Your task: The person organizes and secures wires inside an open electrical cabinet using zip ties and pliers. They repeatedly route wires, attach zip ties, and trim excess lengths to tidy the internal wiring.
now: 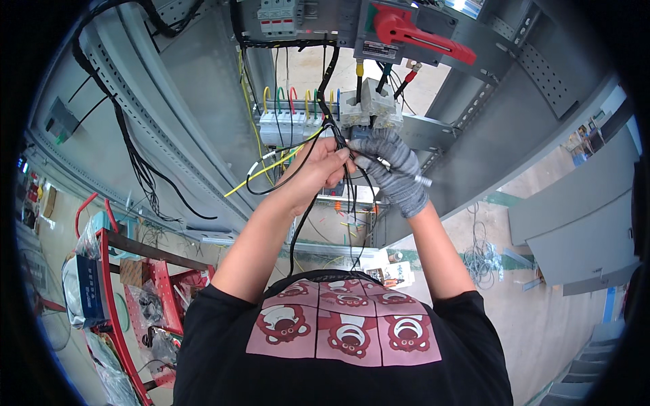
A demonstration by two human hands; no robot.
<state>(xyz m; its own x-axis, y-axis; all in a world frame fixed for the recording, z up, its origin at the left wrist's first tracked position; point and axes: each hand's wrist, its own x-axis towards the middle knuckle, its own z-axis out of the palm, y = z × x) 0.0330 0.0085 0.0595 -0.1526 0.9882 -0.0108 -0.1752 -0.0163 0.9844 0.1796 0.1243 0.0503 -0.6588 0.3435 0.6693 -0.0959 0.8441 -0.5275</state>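
A bundle of black wires (pixel 339 135) hangs down the middle of an open metal cabinet, its loose ends trailing below. My bare left hand (pixel 315 169) is closed round it, thumb and fingers pinching the strands. From the right, my right hand (pixel 396 172), in a grey knitted glove, pinches the same bundle with its fingertips. A slim pale rod (pixel 423 180) sticks out beside the gloved palm; its kind cannot be made out. Beside my left hand, a yellow wire (pixel 247 181) and a looped black wire with a white sleeve (pixel 254 165) stick out leftward.
Behind my hands sit a row of white circuit breakers (pixel 291 122) and clear terminal covers (pixel 372 105). A red switch handle (pixel 433 40) juts out above. More black cables (pixel 132 145) hang along the left frame. A red cart (pixel 112 284) stands lower left; coiled wire (pixel 481 260) lies right.
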